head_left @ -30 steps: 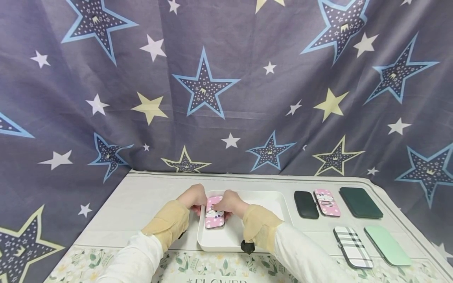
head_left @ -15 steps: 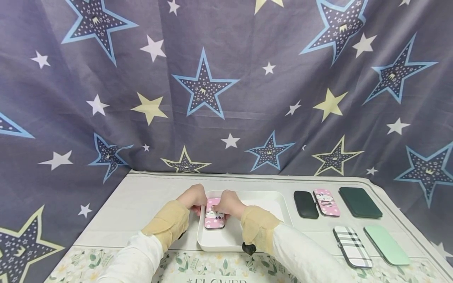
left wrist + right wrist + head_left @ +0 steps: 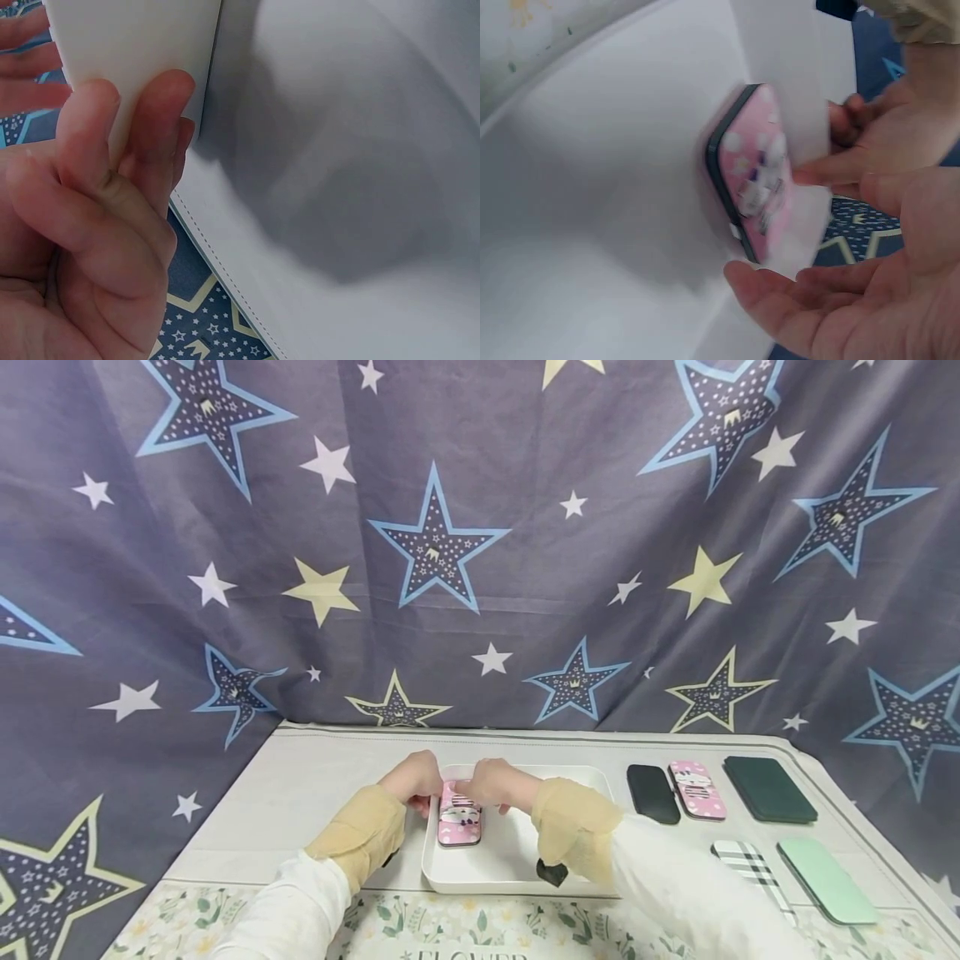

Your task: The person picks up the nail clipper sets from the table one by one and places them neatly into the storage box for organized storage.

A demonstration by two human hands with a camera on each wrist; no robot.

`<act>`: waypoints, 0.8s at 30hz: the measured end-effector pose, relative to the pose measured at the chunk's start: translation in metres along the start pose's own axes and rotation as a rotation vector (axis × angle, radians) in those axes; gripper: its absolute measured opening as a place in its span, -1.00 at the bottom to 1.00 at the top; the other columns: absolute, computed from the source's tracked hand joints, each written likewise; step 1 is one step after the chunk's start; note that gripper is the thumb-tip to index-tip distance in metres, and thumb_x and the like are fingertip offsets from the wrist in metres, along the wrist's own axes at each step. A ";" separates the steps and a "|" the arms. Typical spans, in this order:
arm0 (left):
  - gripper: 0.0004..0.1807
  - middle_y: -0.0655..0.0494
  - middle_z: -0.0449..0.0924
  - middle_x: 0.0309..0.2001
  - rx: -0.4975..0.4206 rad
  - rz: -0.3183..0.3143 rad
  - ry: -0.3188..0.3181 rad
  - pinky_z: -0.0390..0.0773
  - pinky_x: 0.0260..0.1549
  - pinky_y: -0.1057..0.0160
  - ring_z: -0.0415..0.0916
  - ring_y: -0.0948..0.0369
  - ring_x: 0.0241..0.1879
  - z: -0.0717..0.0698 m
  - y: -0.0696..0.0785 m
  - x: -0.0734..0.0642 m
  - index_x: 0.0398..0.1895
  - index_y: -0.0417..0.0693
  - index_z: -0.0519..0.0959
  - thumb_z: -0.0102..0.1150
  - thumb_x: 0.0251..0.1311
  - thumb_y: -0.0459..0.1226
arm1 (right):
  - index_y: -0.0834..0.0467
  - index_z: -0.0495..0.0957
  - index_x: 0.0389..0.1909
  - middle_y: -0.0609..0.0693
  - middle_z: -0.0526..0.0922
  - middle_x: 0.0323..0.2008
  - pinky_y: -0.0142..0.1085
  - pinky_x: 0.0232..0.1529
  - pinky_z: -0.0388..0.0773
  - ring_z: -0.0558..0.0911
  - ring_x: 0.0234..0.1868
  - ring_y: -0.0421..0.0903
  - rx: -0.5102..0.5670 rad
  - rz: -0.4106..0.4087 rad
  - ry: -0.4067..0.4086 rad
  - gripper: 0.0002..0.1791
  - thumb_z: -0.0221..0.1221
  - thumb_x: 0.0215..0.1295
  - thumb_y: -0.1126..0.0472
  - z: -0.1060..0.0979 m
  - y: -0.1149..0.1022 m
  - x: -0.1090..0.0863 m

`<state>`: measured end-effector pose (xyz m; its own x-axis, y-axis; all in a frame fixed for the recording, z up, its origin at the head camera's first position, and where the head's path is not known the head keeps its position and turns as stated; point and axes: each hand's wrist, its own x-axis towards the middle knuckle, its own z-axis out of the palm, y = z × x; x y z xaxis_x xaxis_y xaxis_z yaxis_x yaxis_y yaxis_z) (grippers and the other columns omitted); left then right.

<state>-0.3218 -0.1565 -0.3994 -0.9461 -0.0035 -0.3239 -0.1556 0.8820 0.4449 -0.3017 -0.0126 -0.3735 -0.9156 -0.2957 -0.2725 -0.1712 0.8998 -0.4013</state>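
Observation:
A pink patterned case (image 3: 459, 820), like a small tin with a white cartoon figure and dark edge, lies flat inside a white tray (image 3: 517, 868) along its left wall. My left hand (image 3: 417, 778) holds that wall; in the left wrist view its fingertips (image 3: 161, 94) bear on the outer face. My right hand (image 3: 495, 783) is over the far end of the case. In the right wrist view the right hand (image 3: 847, 292) has loosely extended fingers beside the case (image 3: 757, 176), with nothing gripped.
Right of the tray lie a black case (image 3: 652, 793), another pink case (image 3: 697, 790), a dark green case (image 3: 770, 788), a light green case (image 3: 827, 881) and a plaid case (image 3: 742, 856), partly covered by my right sleeve. A star-patterned curtain (image 3: 525, 568) hangs behind the table.
My right hand has loosened from the pink case and shifted slightly right, its forearm swinging over the plaid case. The pink case stays in the tray. My left hand keeps its place.

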 end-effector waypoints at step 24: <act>-0.87 0.07 0.42 -0.89 0.001 0.003 0.009 0.29 -0.94 0.49 0.28 0.32 -0.93 0.001 0.000 0.002 -0.67 -0.37 0.50 0.01 -0.05 -0.52 | -0.14 0.17 0.40 0.05 -0.01 0.48 0.38 0.28 -0.06 -0.04 0.45 0.25 -0.274 -0.301 0.395 -0.26 -0.03 0.26 -0.33 -0.092 0.064 -0.089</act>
<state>-0.3231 -0.1560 -0.4008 -0.9490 -0.0048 -0.3154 -0.1525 0.8823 0.4453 -0.2648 0.1006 -0.2941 -0.8694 -0.4569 0.1882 -0.4856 0.8604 -0.1547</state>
